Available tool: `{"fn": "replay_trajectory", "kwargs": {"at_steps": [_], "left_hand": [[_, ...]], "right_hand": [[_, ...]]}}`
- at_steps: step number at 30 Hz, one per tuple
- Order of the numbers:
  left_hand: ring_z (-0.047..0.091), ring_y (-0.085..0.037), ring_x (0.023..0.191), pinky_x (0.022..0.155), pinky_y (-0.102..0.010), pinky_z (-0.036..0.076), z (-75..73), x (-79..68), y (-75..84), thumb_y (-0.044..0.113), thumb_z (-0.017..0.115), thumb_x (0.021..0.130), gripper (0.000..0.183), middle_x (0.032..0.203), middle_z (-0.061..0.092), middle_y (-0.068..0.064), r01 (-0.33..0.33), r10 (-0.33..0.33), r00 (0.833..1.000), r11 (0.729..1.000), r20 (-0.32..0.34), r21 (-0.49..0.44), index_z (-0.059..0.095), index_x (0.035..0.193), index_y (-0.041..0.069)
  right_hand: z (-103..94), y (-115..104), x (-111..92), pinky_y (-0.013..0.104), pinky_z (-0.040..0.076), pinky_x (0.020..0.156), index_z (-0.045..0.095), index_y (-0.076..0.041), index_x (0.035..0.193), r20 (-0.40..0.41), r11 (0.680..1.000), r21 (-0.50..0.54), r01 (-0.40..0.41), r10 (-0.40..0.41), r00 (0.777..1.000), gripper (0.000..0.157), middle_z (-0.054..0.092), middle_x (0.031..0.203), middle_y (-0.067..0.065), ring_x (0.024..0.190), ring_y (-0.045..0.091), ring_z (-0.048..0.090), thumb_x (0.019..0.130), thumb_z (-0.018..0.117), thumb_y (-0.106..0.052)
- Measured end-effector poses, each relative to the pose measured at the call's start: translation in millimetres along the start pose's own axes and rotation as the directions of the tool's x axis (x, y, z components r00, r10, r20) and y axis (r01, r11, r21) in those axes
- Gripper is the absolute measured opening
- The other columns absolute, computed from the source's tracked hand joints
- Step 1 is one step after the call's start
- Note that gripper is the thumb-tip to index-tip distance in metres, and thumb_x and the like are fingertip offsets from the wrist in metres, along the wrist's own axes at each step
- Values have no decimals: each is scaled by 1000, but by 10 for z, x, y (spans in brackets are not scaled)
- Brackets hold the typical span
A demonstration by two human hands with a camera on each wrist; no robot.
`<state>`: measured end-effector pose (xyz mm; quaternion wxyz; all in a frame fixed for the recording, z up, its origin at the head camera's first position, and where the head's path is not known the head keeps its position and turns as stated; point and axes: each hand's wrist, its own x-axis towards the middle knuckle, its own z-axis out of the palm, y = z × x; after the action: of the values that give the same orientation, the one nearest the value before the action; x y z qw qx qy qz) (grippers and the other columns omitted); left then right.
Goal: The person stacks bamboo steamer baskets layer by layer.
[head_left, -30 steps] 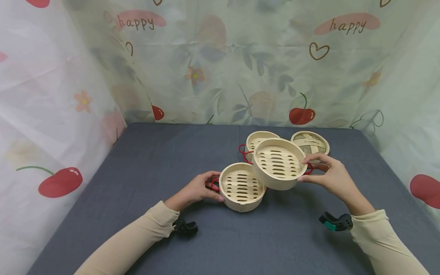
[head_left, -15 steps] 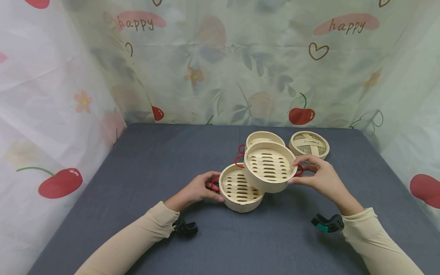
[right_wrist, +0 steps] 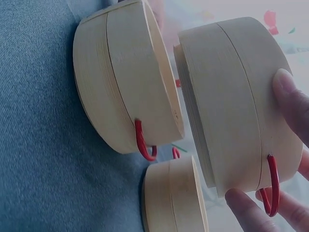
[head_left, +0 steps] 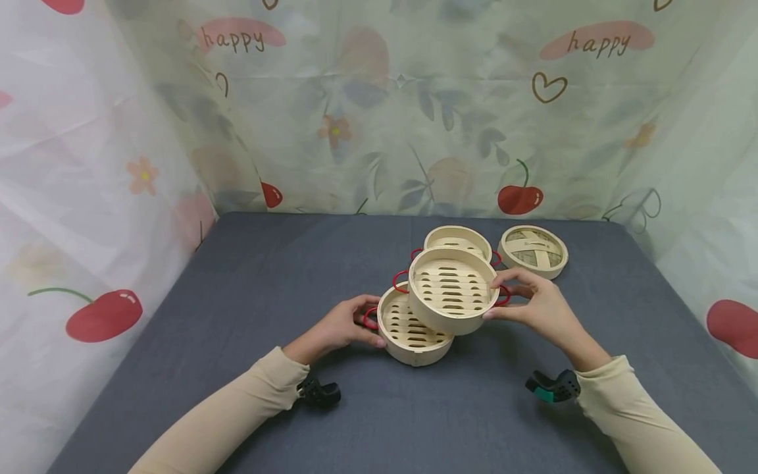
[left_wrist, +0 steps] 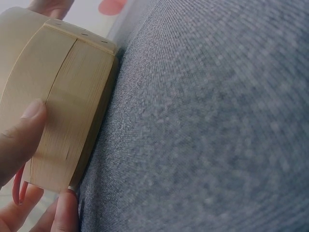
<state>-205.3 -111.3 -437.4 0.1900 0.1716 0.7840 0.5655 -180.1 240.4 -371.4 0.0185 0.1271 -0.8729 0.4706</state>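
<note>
On the table (head_left: 284,263), the near basket (head_left: 416,355) is gripped at its left side between the thumb and fingers of the left hand (head_left: 349,322). A raised basket (head_left: 451,321) (red-handled too) is pinched at its right side by the right hand (head_left: 529,301), held above the near basket. A far basket (head_left: 457,237) is partly hidden behind it, with a lid (head_left: 535,253) to the right

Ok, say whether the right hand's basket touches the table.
No, the right hand holds the basket raised, apart from the table.
</note>
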Motion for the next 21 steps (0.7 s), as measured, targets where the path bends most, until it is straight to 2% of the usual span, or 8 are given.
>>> {"fn": "replay_trajectory", "kwargs": {"at_steps": [11,21], "left_hand": [[63,-16,95,75,-24,49,-1,-18,25,6,86,70,78,127,61,-14,26,-26,1000,999,-1,23,49,138,7],[66,-15,96,74,-24,51,11,-11,15,3,86,69,76,128,61,-17,34,-34,999,999,0,-5,49,136,5]], "right_hand": [[84,-14,9,27,53,72,63,-13,108,24,999,45,18,-19,1000,46,58,123,4,97,5,64,70,87,-26],[159,-38,8,28,54,72,64,-15,106,39,998,62,19,-22,999,47,58,123,3,96,9,64,68,88,-28]]}}
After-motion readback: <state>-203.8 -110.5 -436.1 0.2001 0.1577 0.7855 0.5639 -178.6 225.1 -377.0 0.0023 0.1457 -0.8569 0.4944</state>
